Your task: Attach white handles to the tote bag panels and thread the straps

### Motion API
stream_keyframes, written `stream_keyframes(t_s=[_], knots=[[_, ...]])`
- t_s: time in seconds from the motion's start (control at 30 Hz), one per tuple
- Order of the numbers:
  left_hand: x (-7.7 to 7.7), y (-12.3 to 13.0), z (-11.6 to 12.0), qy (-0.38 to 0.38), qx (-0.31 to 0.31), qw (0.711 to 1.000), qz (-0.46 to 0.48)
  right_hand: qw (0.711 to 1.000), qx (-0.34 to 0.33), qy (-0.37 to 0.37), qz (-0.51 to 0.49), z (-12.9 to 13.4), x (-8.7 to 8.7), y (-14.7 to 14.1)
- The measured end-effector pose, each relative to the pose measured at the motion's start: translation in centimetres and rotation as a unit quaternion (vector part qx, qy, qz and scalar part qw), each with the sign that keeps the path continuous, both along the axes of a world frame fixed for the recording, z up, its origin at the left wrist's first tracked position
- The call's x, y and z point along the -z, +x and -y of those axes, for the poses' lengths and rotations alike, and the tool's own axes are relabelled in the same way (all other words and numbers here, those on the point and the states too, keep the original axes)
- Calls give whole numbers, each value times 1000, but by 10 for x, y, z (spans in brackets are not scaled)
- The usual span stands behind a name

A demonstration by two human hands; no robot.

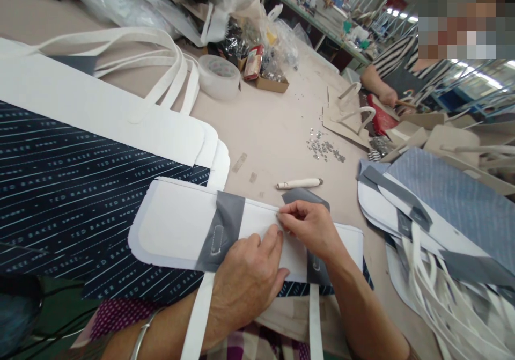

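A white bag panel (175, 218) with rounded corners lies before me, crossed by two grey patches (225, 223), each with stitching. White straps (200, 317) run from the patches toward me. My left hand (253, 269) rests on the panel's middle, fingers stretched out and thumb apart. Close to the panel's far edge, my right hand (308, 226) has thumb and forefinger pinched together; whatever is between them is hidden or too small to name. Dark blue printed fabric (161, 285) shows beneath the panel. Just beyond the right hand lies a white stick-like tool (300, 183) with a dark tip.
To the left are stacked bag pieces (100, 102) with white handles. Small metal bits (324, 146) are scattered beyond, near a tape roll (219, 75) and a small cardboard box (272, 85). More bag pieces (438, 188) lie right. Another person (402, 75) works across the table.
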State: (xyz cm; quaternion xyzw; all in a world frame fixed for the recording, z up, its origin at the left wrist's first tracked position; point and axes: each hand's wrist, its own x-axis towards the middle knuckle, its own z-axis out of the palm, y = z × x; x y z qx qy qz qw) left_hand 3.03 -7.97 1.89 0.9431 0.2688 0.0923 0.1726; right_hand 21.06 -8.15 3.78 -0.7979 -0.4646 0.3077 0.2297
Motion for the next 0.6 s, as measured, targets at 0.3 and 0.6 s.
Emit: stream_keyframes(t_s=[0.3, 0.6], knots=[[1, 0, -1, 0, 4, 1000, -7, 999, 1, -16, -29, -2, 3, 2], [0, 0, 0, 0, 5, 1000, -7, 994, 1, -27, -107, -2, 5, 7]])
